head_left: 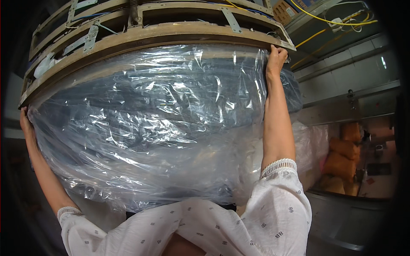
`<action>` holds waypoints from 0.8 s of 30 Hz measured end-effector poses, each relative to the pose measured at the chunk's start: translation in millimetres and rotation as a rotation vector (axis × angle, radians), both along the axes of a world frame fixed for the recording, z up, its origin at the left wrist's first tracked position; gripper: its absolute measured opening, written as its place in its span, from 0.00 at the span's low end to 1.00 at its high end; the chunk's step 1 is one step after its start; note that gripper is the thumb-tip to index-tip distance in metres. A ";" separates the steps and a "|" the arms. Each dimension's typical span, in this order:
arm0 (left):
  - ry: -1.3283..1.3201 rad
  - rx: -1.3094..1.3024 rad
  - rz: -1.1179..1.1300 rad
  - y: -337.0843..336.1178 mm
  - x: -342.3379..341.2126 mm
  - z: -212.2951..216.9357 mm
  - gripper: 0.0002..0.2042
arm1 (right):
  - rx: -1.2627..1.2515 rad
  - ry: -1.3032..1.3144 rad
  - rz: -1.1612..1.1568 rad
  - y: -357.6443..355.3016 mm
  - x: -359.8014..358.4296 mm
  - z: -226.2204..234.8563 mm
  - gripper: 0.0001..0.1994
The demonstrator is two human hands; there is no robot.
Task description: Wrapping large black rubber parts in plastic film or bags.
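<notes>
A large clear plastic bag (pixel 162 128) hangs in front of me, crinkled and shiny, with dark fabric showing through it. Its top edge reaches up to a wooden frame (pixel 141 36) with metal brackets overhead. My left hand (pixel 24 121) grips the bag's upper left edge just below the frame's left end. My right hand (pixel 276 57) is raised high and holds the bag's upper right corner against the frame's right end. Both arms wear white patterned sleeves with lace cuffs.
Yellow cables (pixel 329 21) run along the ceiling at the upper right. A tiled wall (pixel 346 72) stands on the right. Orange-brown bundles (pixel 341 158) sit low on the right, above a grey bin edge (pixel 350 200). More clear plastic (pixel 311 145) lies behind my right arm.
</notes>
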State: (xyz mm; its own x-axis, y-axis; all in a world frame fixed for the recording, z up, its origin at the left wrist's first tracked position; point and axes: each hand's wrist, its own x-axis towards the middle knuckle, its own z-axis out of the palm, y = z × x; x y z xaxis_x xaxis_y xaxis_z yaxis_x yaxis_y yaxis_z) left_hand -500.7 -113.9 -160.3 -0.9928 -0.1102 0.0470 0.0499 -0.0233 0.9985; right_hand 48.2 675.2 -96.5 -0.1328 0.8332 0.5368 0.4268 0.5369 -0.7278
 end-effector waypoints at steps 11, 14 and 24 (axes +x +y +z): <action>0.284 -0.725 -0.155 -23.5 41.0 44.7 0.19 | 0.251 0.022 0.011 -39.7 -5.7 9.7 0.14; 0.339 -0.404 0.022 -121.0 54.4 140.0 0.21 | -0.102 0.265 0.166 -84.2 -1.1 -1.6 0.14; 0.128 -0.263 0.254 -178.4 248.1 166.5 0.28 | -0.702 0.108 0.844 -184.0 35.6 43.6 0.10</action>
State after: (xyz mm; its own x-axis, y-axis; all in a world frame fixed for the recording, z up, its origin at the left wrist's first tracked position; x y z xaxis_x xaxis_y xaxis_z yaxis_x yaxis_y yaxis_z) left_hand -252.6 -292.3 6.1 -0.9197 -0.3197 0.2279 0.1453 0.2623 0.9540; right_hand 83.9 491.2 -52.9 -0.7835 0.6210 0.0228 0.0330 0.0782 -0.9964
